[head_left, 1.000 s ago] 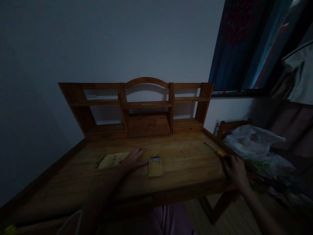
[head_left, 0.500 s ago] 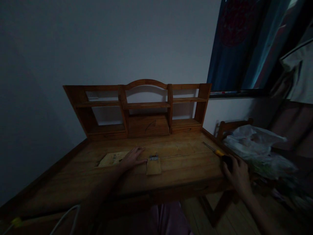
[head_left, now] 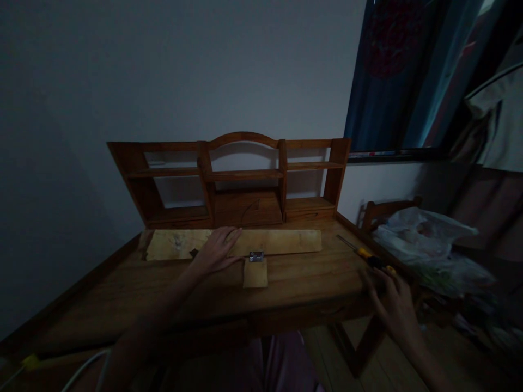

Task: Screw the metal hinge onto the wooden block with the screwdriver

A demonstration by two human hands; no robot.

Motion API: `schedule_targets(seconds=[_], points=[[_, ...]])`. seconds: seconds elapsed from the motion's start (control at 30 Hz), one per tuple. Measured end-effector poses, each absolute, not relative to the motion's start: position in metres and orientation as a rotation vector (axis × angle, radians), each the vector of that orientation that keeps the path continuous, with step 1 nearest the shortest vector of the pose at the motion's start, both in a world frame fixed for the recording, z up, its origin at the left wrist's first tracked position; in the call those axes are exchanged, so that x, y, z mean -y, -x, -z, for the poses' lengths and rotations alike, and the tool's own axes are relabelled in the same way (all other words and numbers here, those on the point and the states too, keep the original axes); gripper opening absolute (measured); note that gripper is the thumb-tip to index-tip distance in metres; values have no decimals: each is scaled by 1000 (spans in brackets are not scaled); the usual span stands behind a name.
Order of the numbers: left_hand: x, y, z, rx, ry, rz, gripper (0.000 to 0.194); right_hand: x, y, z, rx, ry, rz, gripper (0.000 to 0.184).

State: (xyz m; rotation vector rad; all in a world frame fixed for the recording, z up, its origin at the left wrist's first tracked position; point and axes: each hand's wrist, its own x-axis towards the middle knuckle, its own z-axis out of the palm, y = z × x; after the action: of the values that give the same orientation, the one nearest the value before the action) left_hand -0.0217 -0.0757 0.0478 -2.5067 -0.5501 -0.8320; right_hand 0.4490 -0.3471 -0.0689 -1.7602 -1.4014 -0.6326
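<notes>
A long pale wooden board (head_left: 281, 241) lies across the desk below the shelf unit, its left end ragged and stained. My left hand (head_left: 214, 251) grips it left of centre, fingertips over the far side and thumb along the near edge. Just right of that thumb, a small metal hinge (head_left: 256, 256) joins the board's near edge to a small square wooden piece (head_left: 255, 274). My right hand (head_left: 394, 299) is at the desk's right side, fingers apart and slightly blurred, by the handle of a yellow-and-black screwdriver (head_left: 363, 252). The screwdriver lies on the desk, shaft pointing away to the left.
A wooden shelf unit (head_left: 247, 175) stands along the back of the desk (head_left: 302, 277). Beyond the right edge are plastic bags (head_left: 425, 228) near a wooden chair back (head_left: 394, 206). A pale cable (head_left: 84, 367) hangs at the lower left.
The board has shifted away from me with my left hand, and its pale face now shows along its length. My right hand has loosened from the screwdriver handle, fingers spreading.
</notes>
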Motion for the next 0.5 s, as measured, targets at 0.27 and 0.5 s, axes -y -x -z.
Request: schedule_targets(seconds=[0.27,0.5], points=[[90,14,-87,603,2316,1017,85,352,-425,62,1402,1707,512,46],[115,-1,-126,658,2210,1158,87,361,-396,31,1345,1681,353,37]])
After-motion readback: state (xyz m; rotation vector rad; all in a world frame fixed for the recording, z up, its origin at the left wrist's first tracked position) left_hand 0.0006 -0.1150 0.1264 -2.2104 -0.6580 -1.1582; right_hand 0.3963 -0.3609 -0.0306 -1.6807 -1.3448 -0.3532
